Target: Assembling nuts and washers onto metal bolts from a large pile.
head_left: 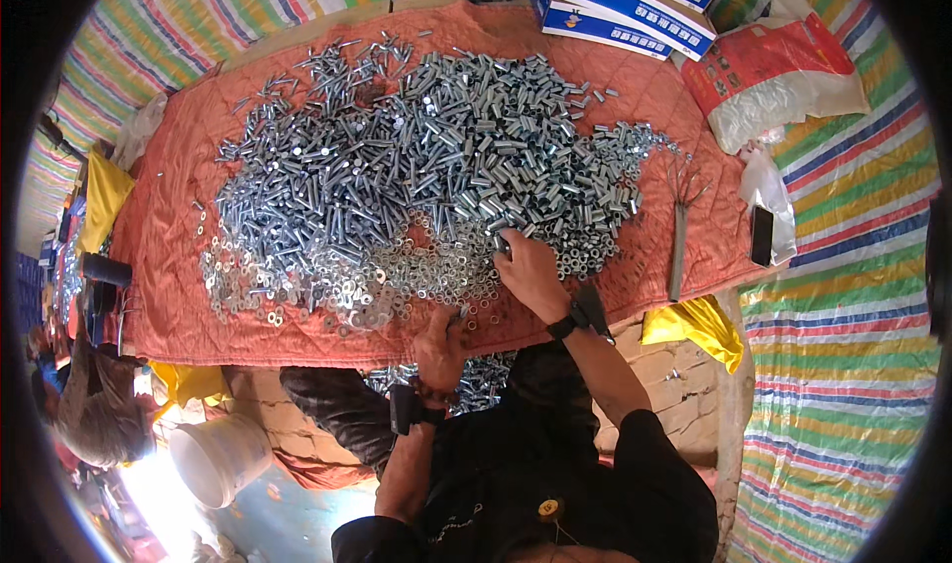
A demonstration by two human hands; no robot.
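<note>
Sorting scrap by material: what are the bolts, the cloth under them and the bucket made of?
Bolts: likely zinc-plated steel, bright silvery shine. Cloth: orange quilted fabric, stitched diamond pattern, matte. Bucket: seemingly white plastic, smooth.

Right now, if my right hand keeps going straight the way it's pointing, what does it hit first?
The right hand points up and away from you, fingertips already at the near edge of the heap of metal sleeves and bolts on the orange cloth. It would likely push straight into that heap, though depth is hard to judge.
</note>
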